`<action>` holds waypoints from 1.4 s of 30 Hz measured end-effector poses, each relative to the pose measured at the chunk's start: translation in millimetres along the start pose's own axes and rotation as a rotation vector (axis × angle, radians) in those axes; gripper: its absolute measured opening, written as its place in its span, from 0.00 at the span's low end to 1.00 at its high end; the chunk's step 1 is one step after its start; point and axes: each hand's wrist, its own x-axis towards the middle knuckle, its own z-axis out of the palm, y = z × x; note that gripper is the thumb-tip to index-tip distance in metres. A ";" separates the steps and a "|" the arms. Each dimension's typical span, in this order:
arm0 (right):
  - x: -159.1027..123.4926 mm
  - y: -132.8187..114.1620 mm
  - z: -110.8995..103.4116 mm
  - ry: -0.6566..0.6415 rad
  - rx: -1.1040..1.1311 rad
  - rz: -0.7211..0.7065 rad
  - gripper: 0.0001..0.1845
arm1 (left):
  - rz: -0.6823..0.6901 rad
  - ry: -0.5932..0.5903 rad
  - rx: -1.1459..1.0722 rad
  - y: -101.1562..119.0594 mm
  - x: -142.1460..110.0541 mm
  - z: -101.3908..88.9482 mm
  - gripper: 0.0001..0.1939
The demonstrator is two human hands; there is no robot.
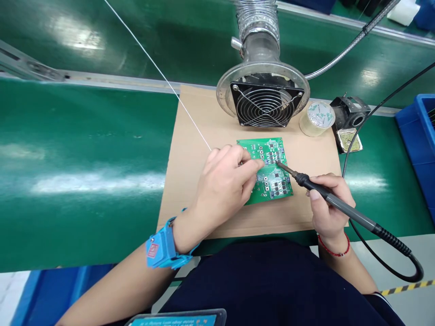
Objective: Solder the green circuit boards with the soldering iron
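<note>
A green circuit board (268,198) with small black chips and parts lies flat on a cardboard sheet. Over its left half is my left hand (226,181), fingers pinched together and the fingertips close above the parts. A thin pale solder wire (156,67) comes down from the upper left into that hand; its tip is hidden by the fingers. My right hand (331,203) grips a soldering iron (350,210) like a pen. The iron's tip reaches the board's parts just right of my left fingertips; whether it touches them I cannot tell.
Behind the board hangs a fume extractor fan (267,106) on a flexible duct. A tape roll (316,118) and an iron stand with sponge (350,120) are at its right. The cardboard (190,136) covers part of the green bench. Blue bins (416,145) stand far right. The iron's cord loops beside my right hand.
</note>
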 end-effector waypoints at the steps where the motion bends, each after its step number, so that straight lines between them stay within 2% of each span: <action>1: -0.1 0.4 0.1 0.005 0.009 -0.006 0.08 | -0.005 0.005 -0.004 -0.5 -0.9 -0.6 0.11; 5: -0.3 1.8 0.5 0.045 0.035 -0.040 0.09 | -0.047 0.006 -0.115 -2.3 -8.3 -6.1 0.10; 11: -0.6 2.8 -0.6 0.070 0.009 -0.064 0.11 | -0.055 -0.073 -0.354 3.8 -22.1 -14.9 0.07; 16: -7.9 2.1 -6.6 0.067 0.023 -0.078 0.10 | -0.080 -0.077 -0.413 10.0 -26.2 -17.0 0.08; 20: -17.3 -3.4 -13.6 0.091 0.033 -0.100 0.08 | -0.006 -0.072 -0.321 8.3 -25.1 -13.2 0.09; 25: -25.4 -10.6 -16.6 0.106 0.052 -0.154 0.07 | 0.109 0.005 -0.163 6.2 -21.4 -9.1 0.10; 37: -33.4 -10.0 -10.4 0.076 -0.010 -0.133 0.07 | 0.138 0.032 -0.068 8.6 -15.5 -5.4 0.11; 42: -32.3 -9.5 -10.0 0.089 -0.008 -0.138 0.07 | 0.165 -0.016 -0.032 11.2 -11.9 -0.9 0.13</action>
